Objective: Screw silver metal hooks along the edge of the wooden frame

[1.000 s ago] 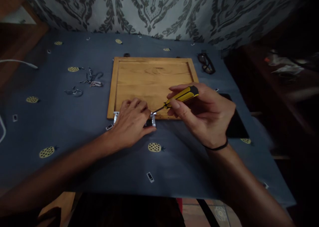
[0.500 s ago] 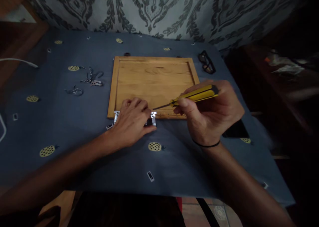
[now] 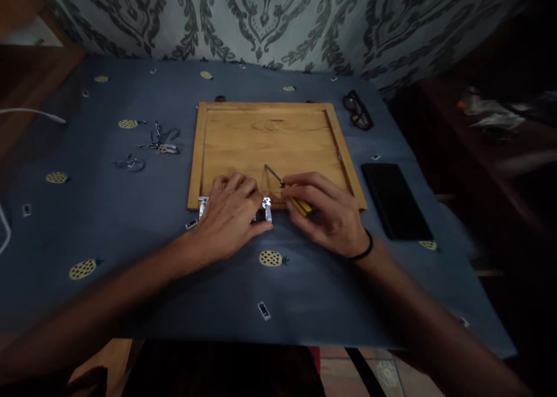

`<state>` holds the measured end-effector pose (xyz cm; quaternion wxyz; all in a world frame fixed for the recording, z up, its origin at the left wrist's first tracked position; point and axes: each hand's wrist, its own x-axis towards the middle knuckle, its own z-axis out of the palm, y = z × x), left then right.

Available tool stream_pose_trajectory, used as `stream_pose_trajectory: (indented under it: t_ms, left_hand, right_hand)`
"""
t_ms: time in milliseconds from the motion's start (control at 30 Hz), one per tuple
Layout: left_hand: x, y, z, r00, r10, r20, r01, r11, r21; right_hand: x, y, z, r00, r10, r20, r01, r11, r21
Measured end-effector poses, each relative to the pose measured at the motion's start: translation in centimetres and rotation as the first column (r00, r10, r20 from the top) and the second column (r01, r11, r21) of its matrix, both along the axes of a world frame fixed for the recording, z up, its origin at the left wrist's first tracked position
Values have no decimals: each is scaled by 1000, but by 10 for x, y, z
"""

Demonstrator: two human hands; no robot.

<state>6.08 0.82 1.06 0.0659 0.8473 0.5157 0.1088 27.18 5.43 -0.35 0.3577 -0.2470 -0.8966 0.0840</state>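
Note:
A framed wooden panel [image 3: 270, 144] lies flat on the table. At its near edge my left hand [image 3: 230, 214] curls over a shiny metal bracket [image 3: 267, 210], pressing it against the frame; the bracket's middle is hidden beneath my fingers, and its two ends show. My right hand [image 3: 328, 211] grips a yellow and black screwdriver [image 3: 300, 204] close beside it. The screwdriver's shaft points up and left over the panel, with its tip away from the bracket. Part of the handle is covered by my fingers.
Pliers [image 3: 165, 147] and a small dark looped item [image 3: 130, 163] lie left of the panel. A black phone [image 3: 397, 202] rests on the right, with glasses [image 3: 358, 110] behind it. A white cable [image 3: 32, 114] reaches in at the left. A patterned curtain [image 3: 261, 25] hangs behind the table.
My right hand has moved left and lower toward the bracket, and the screwdriver has turned so that its shaft points away from me. My left hand stays on the bracket. The phone is now uncovered.

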Motion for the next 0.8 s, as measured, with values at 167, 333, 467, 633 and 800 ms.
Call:
stream_pose_trajectory:
  t_ms: [167,333,467,633,800]
  left_hand:
    - [-1,0,-1,1000,-3,-3,3,1000,14]
    - [-1,1,1,1000,3,-11,-3,1000,-17]
    - [-1,1,-1,1000,0,-16,0,1000,-18]
    - [-1,1,-2,1000,3,-12,-3,1000,4]
    - [-1,1,-1,1000,0,-5,0,1000,8]
  right_hand:
    - [15,-12,-22,990,-60,130,41,989,144]
    - [15,-16,-27,968,-98,232,46,974,220]
    - [13,-15,-26,967,-96,238,42,974,224]
    - [6,-16,-27,962,-141,236,83,967,241]
    - [2,-20,-26,952,-170,256,102,960,260]
